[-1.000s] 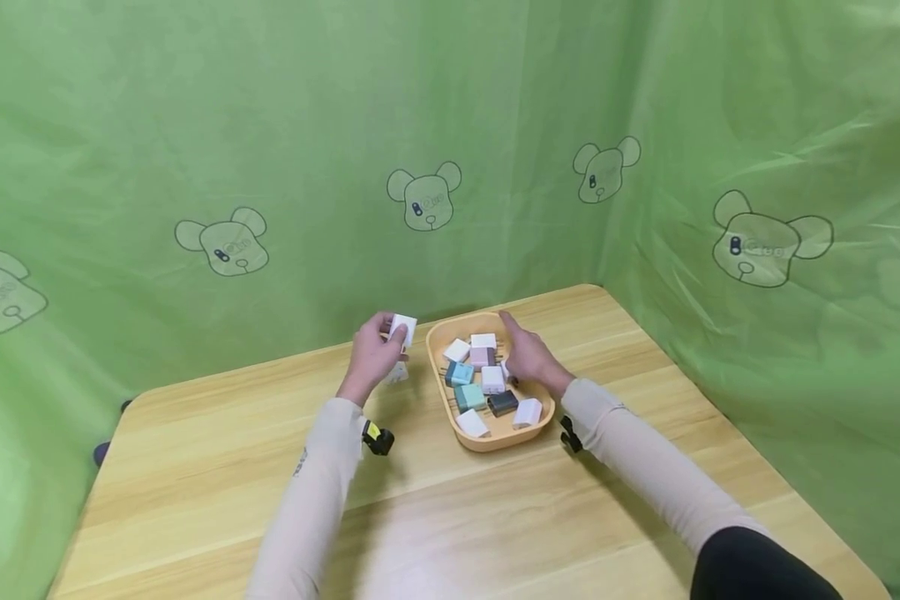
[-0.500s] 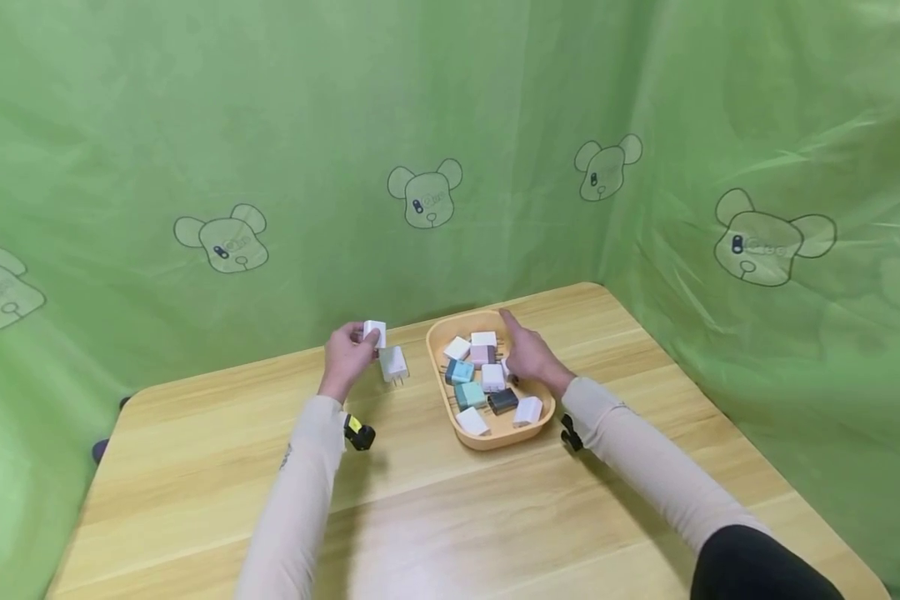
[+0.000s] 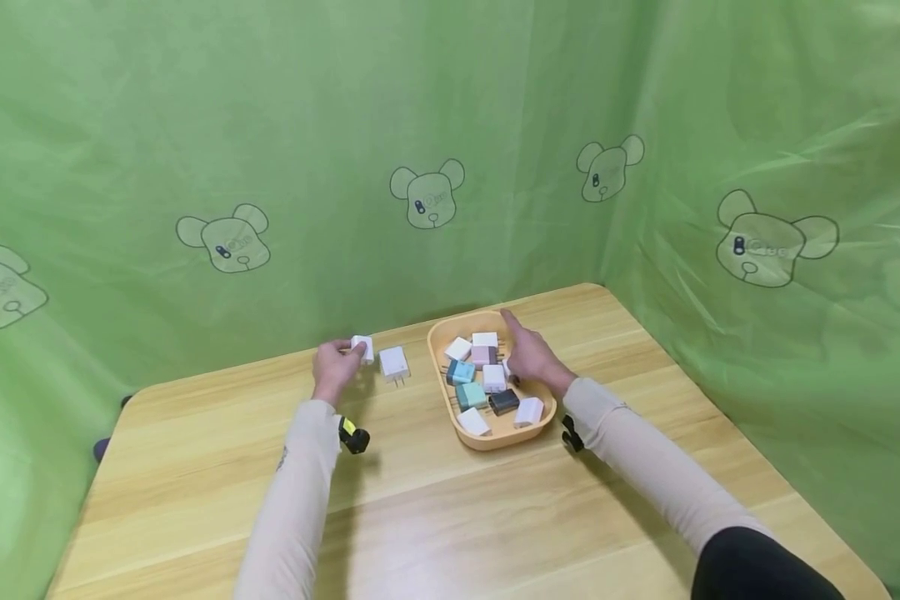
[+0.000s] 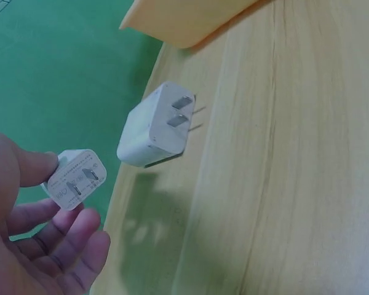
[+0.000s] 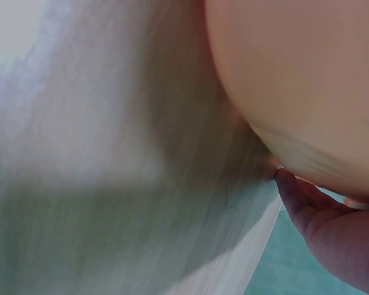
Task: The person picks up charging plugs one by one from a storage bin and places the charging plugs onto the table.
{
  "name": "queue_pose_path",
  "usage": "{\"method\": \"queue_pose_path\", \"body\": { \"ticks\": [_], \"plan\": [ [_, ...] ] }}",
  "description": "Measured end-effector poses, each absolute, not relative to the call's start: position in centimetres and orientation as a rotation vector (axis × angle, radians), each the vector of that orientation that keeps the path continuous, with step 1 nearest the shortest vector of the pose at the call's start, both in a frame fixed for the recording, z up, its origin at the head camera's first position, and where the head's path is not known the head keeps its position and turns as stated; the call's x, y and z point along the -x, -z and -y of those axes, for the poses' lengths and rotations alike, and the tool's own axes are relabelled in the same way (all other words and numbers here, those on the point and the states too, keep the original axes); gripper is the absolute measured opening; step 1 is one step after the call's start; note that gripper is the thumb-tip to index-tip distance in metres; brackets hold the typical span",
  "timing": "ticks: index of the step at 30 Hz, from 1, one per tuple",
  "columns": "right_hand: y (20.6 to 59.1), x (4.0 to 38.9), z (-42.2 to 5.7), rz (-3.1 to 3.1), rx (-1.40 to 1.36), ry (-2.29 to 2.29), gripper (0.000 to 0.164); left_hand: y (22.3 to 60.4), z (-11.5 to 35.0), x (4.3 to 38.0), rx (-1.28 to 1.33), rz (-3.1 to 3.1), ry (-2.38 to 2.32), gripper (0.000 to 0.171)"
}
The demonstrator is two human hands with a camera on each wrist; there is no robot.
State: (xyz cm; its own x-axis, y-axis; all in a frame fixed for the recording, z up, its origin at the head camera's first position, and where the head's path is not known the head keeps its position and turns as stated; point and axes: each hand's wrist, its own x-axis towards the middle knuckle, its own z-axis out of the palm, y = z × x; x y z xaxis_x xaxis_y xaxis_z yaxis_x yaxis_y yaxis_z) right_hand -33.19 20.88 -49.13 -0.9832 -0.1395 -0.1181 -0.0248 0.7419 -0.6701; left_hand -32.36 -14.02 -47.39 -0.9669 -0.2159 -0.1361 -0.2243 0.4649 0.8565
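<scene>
Left hand (image 3: 333, 367) pinches white charger (image 4: 81, 177); right hand (image 3: 534, 358) seemingly grips tray (image 3: 489, 444)

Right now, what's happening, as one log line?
left hand: pinches white charger | right hand: grips orange tray | second white charger: lies on table

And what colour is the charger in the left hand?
The charger is white; the left wrist view shows it best.

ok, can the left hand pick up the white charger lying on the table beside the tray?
Probably not as is: the left hand has its grip on a second white charger. Otherwise the way looks free; the loose charger lies on the table close by, nothing seen in between.
</scene>
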Motion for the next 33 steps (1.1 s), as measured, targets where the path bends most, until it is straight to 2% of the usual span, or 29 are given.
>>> {"method": "queue_pose_path", "body": {
  "ticks": [11, 33],
  "plan": [
    [49.3, 33.1, -20.9, -2.785, 0.144, 1.066, 0.101, 48.6, 14.1, 31.8, 0.528, -2.662, -1.473, 0.047],
    [49.1, 33.2, -21.0, -2.794, 0.151, 1.049, 0.099, 49.5, 13.9, 31.6, 0.576, -2.634, -1.422, 0.049]
  ]
}}
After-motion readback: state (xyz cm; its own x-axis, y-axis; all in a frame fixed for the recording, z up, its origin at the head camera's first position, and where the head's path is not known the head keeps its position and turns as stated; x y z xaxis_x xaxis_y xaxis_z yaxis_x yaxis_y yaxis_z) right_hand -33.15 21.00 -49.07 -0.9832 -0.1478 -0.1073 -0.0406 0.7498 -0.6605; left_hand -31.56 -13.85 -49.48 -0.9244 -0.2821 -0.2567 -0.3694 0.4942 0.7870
